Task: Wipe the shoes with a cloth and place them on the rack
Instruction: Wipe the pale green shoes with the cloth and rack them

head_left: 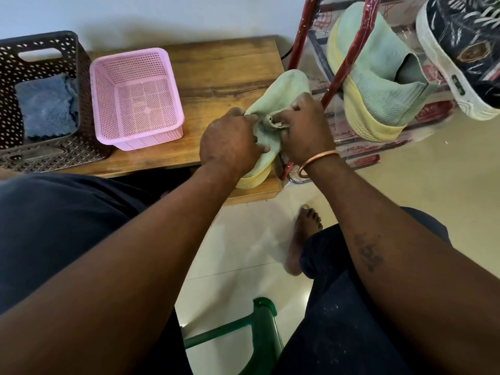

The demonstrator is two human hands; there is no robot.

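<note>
A mint-green shoe with a pale yellow sole lies on the wooden table's right end. My left hand grips it around the heel opening. My right hand presses a small crumpled grey cloth against the shoe's collar. The matching green shoe stands on the red-framed rack to the right, beside a dark sneaker with a white sole.
An empty pink basket and a dark brown basket holding blue-grey cloths sit on the wooden table. A green stool frame and my bare foot are on the tiled floor below.
</note>
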